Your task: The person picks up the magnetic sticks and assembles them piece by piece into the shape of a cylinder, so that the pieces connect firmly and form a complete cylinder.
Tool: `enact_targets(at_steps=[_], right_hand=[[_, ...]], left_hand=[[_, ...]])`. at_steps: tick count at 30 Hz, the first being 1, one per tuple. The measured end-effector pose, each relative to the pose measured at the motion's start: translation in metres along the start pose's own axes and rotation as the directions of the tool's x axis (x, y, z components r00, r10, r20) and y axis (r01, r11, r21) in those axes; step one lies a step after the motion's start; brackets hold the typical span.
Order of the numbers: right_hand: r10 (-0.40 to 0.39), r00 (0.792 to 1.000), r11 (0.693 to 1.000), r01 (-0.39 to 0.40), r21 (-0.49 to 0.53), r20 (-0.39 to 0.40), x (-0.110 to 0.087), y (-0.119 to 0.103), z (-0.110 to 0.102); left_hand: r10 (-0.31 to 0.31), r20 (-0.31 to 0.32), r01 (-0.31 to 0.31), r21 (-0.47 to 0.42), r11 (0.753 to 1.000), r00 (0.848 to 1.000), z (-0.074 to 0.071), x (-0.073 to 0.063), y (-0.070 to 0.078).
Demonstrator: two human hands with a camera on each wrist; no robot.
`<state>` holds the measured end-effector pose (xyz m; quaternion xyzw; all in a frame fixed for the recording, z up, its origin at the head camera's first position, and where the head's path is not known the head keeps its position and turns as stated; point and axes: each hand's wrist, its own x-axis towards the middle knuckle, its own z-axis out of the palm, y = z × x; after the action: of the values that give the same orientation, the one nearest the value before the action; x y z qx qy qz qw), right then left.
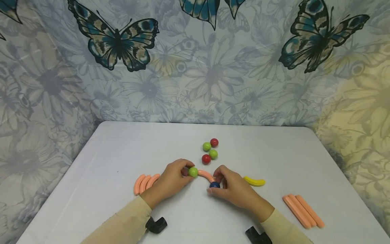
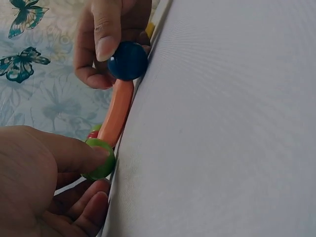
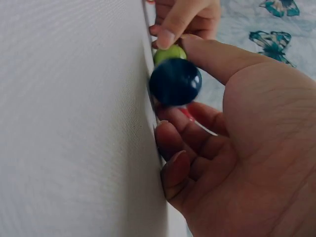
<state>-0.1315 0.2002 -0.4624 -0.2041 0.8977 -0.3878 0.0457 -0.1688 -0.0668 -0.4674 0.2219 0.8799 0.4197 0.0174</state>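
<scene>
A curved orange stick (image 1: 206, 175) lies between my two hands, a green ball (image 1: 193, 172) at its left end and a dark blue ball (image 1: 214, 185) at its right end. With thumb and fingers, my left hand (image 1: 174, 177) pinches the green ball. My right hand (image 1: 234, 188) holds the blue ball between its thumb and curled fingers. From the left wrist, the stick (image 2: 116, 111) runs up from the green ball (image 2: 100, 159) to the blue ball (image 2: 128, 61). In the right wrist view the blue ball (image 3: 176, 82) hides the stick.
Behind the hands sit two red balls (image 1: 206, 159) and two green balls (image 1: 213, 154). Several curved orange sticks (image 1: 143, 184) lie by the left forearm. A yellow curved stick (image 1: 254, 181) is right of the right hand, with straight orange sticks (image 1: 303, 210) farther right on the white table (image 1: 100, 162).
</scene>
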Motion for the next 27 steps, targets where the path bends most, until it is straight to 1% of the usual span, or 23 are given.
enact_targets(at_steps=[3,5,9,12,15,18,22,27], right_hand=[[-0.009,1.0,0.999,0.008,0.037,0.012,0.0,0.0,0.0],[0.001,1.0,0.999,-0.002,0.051,0.021,0.0,0.0,0.0],[0.04,0.999,0.997,-0.041,0.058,0.018,0.002,-0.002,0.0],[0.074,0.997,0.996,-0.074,0.059,0.004,0.004,-0.004,0.0],[0.116,0.993,0.991,-0.116,0.064,0.002,0.007,-0.006,0.0],[0.158,0.987,0.984,-0.158,0.082,0.01,0.011,-0.007,0.001],[0.199,0.98,0.973,-0.2,0.112,0.018,0.018,-0.01,0.002],[0.193,0.981,0.973,-0.195,0.127,0.022,0.028,-0.013,0.005]], left_hand=[[-0.019,-0.023,0.019,-0.034,0.999,1.0,0.0,0.0,-0.003],[-0.02,-0.025,0.019,-0.056,0.998,0.999,0.0,-0.001,-0.004],[-0.011,-0.007,0.01,-0.081,0.997,1.0,-0.002,-0.001,-0.003],[-0.018,0.014,0.02,-0.098,0.995,1.0,-0.008,-0.001,0.001],[-0.058,0.027,0.061,-0.117,0.991,0.998,-0.018,-0.002,0.004],[-0.106,0.025,0.109,-0.158,0.981,0.994,-0.033,-0.004,0.006],[-0.14,0.022,0.142,-0.192,0.971,0.99,-0.053,-0.008,0.003],[-0.175,0.045,0.181,-0.186,0.966,0.983,-0.073,-0.02,-0.005]])
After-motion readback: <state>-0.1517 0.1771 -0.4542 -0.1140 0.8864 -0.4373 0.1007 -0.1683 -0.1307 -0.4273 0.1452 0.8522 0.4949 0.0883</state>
